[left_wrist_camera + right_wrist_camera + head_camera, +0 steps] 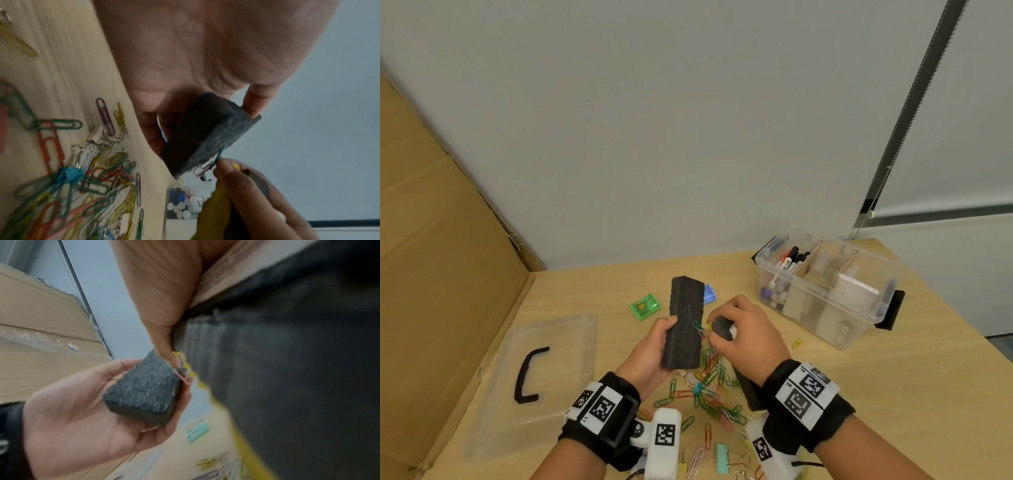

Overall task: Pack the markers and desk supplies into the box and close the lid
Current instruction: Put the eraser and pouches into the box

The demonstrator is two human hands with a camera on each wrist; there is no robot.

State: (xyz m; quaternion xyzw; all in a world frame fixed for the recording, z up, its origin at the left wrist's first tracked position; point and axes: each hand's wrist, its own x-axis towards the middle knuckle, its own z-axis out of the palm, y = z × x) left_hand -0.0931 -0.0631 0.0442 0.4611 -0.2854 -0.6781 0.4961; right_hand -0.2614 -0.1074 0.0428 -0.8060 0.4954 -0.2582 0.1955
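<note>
Right wrist only: mint clip (197, 430) (paperclips (182, 369) against eraser (144, 386)).

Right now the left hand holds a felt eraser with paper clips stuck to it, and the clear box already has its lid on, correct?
Not quite. The lid lies on the table beside the left hand, and the clear box stands open, as the head view shows. The felt eraser and paper clips are right.

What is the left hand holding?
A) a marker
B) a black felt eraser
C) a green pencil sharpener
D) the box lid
B: the left hand grips a long black felt eraser, with paper clips stuck to its edge, while the lid lies flat on the table.
</note>
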